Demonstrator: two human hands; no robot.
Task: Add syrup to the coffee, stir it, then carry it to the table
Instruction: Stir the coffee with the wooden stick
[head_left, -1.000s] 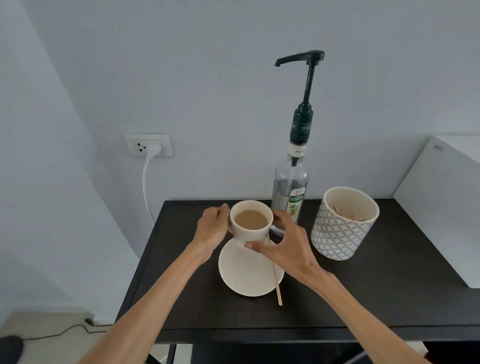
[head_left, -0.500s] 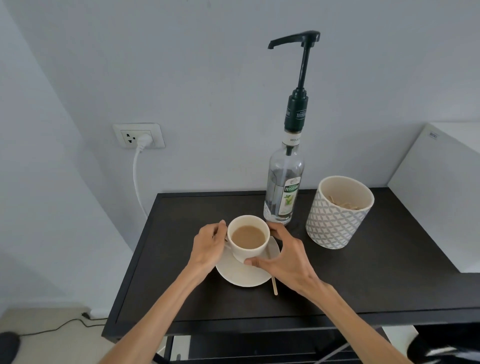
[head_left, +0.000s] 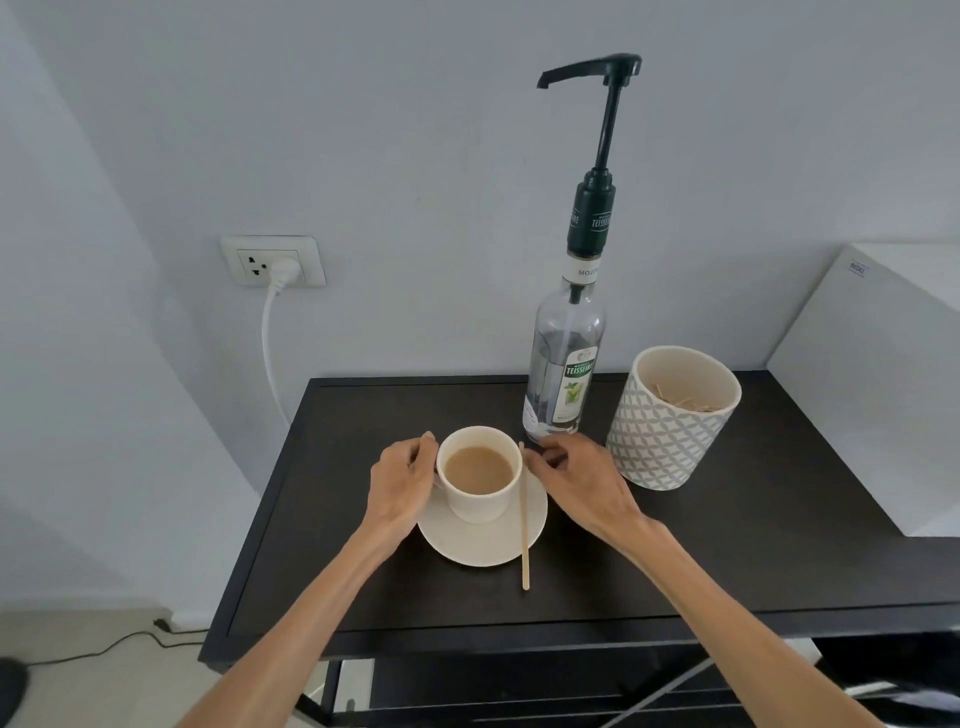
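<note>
A cream coffee cup (head_left: 478, 499) with milky coffee stands on a cream saucer (head_left: 483, 545) on the black table (head_left: 727, 551). My left hand (head_left: 402, 483) is curled around the cup's left side, hiding the handle. My right hand (head_left: 576, 483) hovers just right of the cup over the saucer's far rim, with its fingers loosely curled and holding nothing. A wooden stir stick (head_left: 523, 519) lies across the saucer's right side, its top end by my right thumb. The clear syrup bottle (head_left: 563, 374) with a tall dark pump stands right behind the cup.
A patterned white pot (head_left: 670, 421) holding more wooden sticks stands right of the bottle. A white box (head_left: 883, 395) fills the table's right end. A wall socket (head_left: 272, 262) with a white cable is at the left. The table's front edge is near me.
The cup has come down from beside the bottle onto the saucer. My right hand has let go of the cup and shifted right. The camera has pulled back.
</note>
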